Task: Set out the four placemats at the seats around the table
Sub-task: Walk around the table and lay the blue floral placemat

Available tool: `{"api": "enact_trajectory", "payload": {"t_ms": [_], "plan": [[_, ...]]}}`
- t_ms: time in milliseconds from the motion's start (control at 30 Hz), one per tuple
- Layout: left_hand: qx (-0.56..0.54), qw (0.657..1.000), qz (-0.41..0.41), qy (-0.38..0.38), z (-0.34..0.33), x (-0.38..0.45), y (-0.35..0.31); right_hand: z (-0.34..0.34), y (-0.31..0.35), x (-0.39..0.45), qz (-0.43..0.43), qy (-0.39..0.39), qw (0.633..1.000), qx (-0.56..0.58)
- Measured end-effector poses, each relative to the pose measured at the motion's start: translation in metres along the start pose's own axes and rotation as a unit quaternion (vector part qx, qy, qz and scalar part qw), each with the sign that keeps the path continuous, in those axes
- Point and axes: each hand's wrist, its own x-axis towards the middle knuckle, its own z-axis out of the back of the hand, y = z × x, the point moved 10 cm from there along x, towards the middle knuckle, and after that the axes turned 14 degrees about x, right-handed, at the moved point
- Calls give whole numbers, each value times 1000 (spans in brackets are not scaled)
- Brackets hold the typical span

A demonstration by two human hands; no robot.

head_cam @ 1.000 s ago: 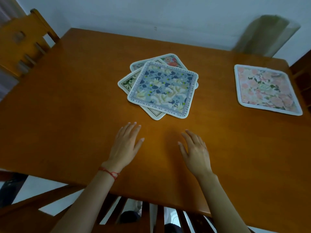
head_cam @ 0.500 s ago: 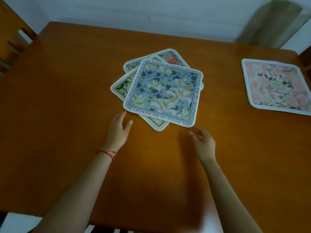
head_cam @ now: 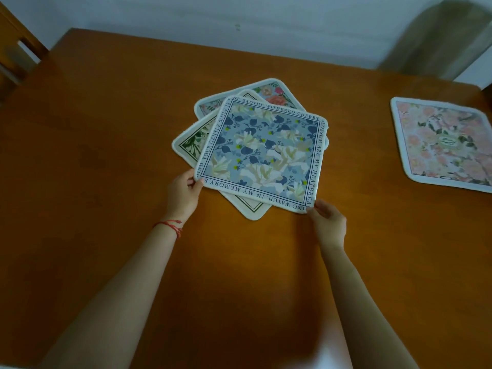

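A blue floral placemat (head_cam: 262, 153) with a text border tops a fanned stack in the middle of the wooden table (head_cam: 106, 161). Under it lie a cream placemat with green leaves (head_cam: 190, 141) and a placemat with red flowers (head_cam: 275, 91). My left hand (head_cam: 185, 194) pinches the blue mat's near left corner. My right hand (head_cam: 328, 222) pinches its near right corner. A pink floral placemat (head_cam: 443, 143) lies flat by itself at the table's right side.
A wooden chair (head_cam: 13, 51) stands at the far left corner. A blurred greyish chair back (head_cam: 436, 38) rises behind the table's far right. A white wall runs along the far edge.
Both hands have moved forward from the near part of the table and closed on the blue placemat's near corners. The view has shifted closer to the stack.
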Motion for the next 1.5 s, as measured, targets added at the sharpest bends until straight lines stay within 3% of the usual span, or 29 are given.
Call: {"api": "enact_trajectory", "payload": {"t_ms": [267, 500, 733, 1500], "plan": [[-72, 992, 94, -43, 5, 13, 11, 1, -20, 16, -62, -50, 994, 75], [-147, 977, 154, -12, -8, 20, 37, 2, -18, 20, -62, -69, 993, 76], [-195, 965, 177, 4, -15, 6, 42, -5, -27, 20, -99, -45, 984, 139], [-198, 958, 206, 30, -21, -100, 73, 58, -71, -51, -70, -31, 995, 58]]}}
